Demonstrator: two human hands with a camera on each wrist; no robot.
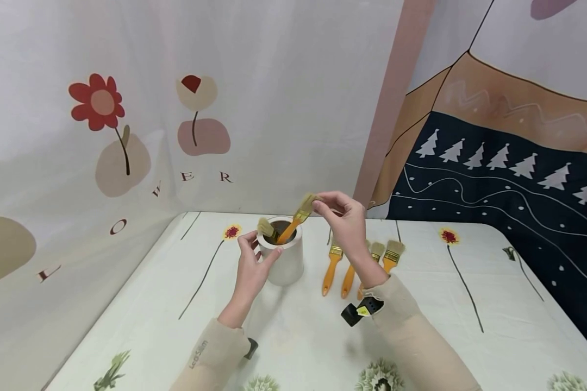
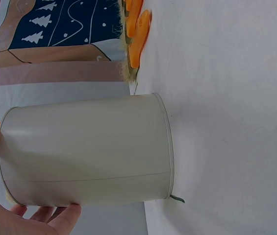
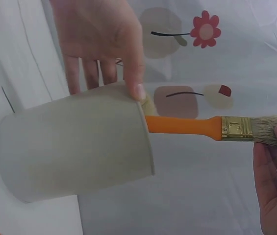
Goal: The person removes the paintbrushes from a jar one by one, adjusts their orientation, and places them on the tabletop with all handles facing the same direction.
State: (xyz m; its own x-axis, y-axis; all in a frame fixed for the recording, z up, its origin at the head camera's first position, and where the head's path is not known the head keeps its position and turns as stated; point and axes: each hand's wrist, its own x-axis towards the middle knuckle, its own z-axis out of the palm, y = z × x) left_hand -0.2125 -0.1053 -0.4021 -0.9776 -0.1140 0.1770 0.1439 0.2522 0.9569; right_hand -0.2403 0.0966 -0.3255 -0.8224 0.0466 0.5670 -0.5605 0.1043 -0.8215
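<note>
A pale grey-white cylindrical container [image 1: 286, 269] stands upright on the table. My left hand [image 1: 253, 267] holds it at the rim, with the thumb on the near side and the fingers round the left. Above its mouth, my right hand [image 1: 346, 221] pinches the bristles of an orange-handled paintbrush [image 3: 185, 125] between thumb and fingers. The handle of this brush points down into the container, its lower end hidden inside. Another paintbrush [image 1: 267, 228] leans in the container with its bristles up over the left rim.
Several orange-handled paintbrushes [image 1: 332, 270] lie on the table right of the container, bristles away from me, partly covered by the right forearm. The white table cover [image 1: 293, 347] has printed flowers. A printed cloth [image 1: 293, 108] hangs behind the table's far edge.
</note>
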